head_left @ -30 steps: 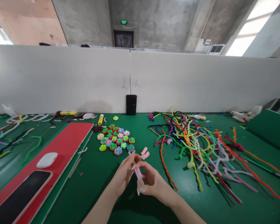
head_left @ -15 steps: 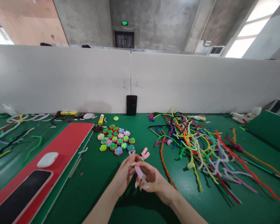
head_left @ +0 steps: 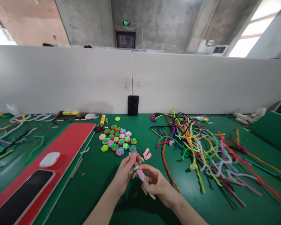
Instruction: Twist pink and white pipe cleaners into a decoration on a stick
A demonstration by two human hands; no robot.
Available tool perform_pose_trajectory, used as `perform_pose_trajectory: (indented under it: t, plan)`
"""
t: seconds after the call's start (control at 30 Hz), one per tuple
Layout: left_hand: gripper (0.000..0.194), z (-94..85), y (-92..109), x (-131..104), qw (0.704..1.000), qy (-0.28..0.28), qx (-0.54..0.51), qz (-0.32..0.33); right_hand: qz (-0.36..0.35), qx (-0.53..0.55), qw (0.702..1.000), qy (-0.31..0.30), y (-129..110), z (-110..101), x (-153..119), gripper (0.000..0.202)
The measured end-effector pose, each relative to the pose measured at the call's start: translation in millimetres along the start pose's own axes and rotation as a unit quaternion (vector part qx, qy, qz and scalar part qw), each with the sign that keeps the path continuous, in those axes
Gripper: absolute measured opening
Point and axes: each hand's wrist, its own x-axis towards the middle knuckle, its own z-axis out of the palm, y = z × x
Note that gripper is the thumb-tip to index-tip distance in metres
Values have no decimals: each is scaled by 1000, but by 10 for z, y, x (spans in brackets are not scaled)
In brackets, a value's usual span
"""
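Note:
Between my hands, above the green table, is a translucent stick (head_left: 147,185) with a pink fuzzy sleeve (head_left: 140,175) around part of it. My left hand (head_left: 125,172) is closed, its fingertips pinching a clear upper end near the flower pieces. Lower down, my right hand (head_left: 155,184) is closed around the pink sleeve and the lower clear end. Fingers hide the middle, so whether both clear ends belong to one stick cannot be told. Just beyond my fingers lie pink fuzzy pieces (head_left: 147,154).
Several colourful flower-shaped pieces (head_left: 116,139) lie ahead to the left. A tangle of pipe cleaners (head_left: 196,140) spreads over the right side. To the left, a red board (head_left: 67,137) bears a phone (head_left: 23,197) and a white case (head_left: 49,159). Another phone (head_left: 133,105) leans against the partition.
My right hand has shifted slightly right and down with the pink sleeve, widening the gap from my left fingertips. My left hand stays nearly in place.

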Motion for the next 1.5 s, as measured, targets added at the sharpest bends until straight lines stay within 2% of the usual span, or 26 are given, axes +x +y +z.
perform_pose_trajectory:
  t: [0.2,0.37,0.47,0.6,0.8,1.13,1.27,1.5]
  plan:
    - [26,-1,1,12,999,-31,-1,14,-7,-17,1000,-8,-50,-14,-10,52]
    - [27,-6,-52,34,1000,-6,-16,-8,-6,7,1000,-27,-106,-3,-16,55]
    - [29,8,-85,19,999,-11,-15,-29,5,36,999,21,-99,21,-8,41]
    - [28,54,-99,-21,997,-33,-1,-64,13,22,996,81,-61,24,18,20]
    - [26,83,-104,-23,998,-44,12,-37,-10,5,998,64,-49,-8,45,13]
    - [40,-10,-163,27,993,-43,107,11,0,45,998,53,-32,24,48,13]
    - [46,4,-185,37,991,-46,128,-6,16,54,996,66,-27,6,52,29]
    - [36,29,-143,18,980,-10,188,64,44,56,995,63,-63,-46,49,31]
